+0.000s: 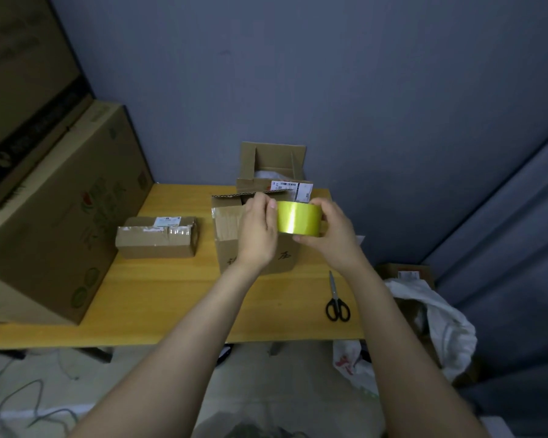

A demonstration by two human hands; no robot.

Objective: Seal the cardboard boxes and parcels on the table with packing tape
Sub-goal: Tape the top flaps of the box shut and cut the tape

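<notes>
Head view, looking down over both forearms at a yellow wooden table (178, 295) against a blue-grey wall. At the centre of the frame, both hands hold a roll of yellow-green tape (299, 221) in the air above the table, just in front of an open box. The right hand (332, 235) has its fingers and thumb curled round the roll's right side. The left hand (258, 229) meets the roll's left edge, thumb and fingertips closed together on it, seemingly feeling for the loose end. No strip of tape is pulled free yet. Behind the hands, the front box (230, 241) stands with its top flaps up and unsealed, with old tape on its side. Further back, the rear box (272, 159) is also open, flaps standing. Left of centre lies a small parcel (157, 237), closed and already taped, though whether that tape is fresh cannot be told. Scissors (337, 300) lie untouched at lower right of the table. A large carton (54, 210) fills the left edge; a white bag (434, 314) sits beyond the table's right end. The sealing appears barely begun: at least two boxes remain.
</notes>
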